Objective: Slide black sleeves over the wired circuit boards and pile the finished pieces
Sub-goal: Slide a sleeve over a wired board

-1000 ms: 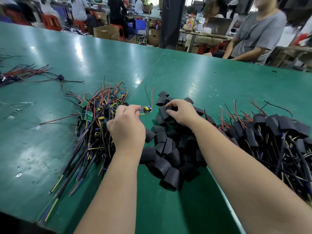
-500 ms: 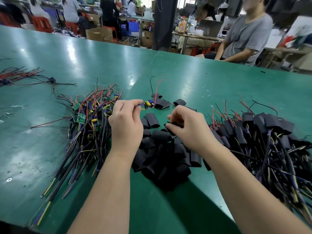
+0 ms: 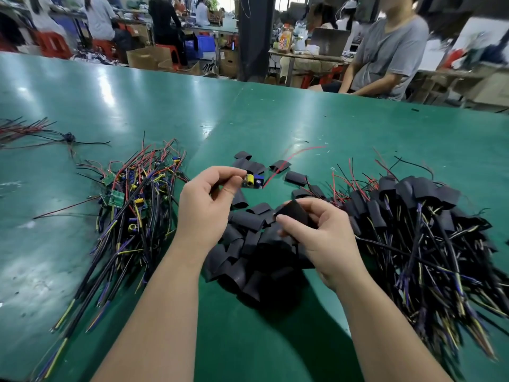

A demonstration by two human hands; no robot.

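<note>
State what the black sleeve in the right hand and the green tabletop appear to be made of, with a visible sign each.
Black sleeve: probably thin matte plastic or rubber tubing; it bends flat without shine. Green tabletop: smooth glossy sheet, perhaps vinyl; lights reflect off it.

No legible text. Orange-yellow label on the clear plastic bottle in the background: too blurred. Print on the small green circuit boards: too small to read.
</note>
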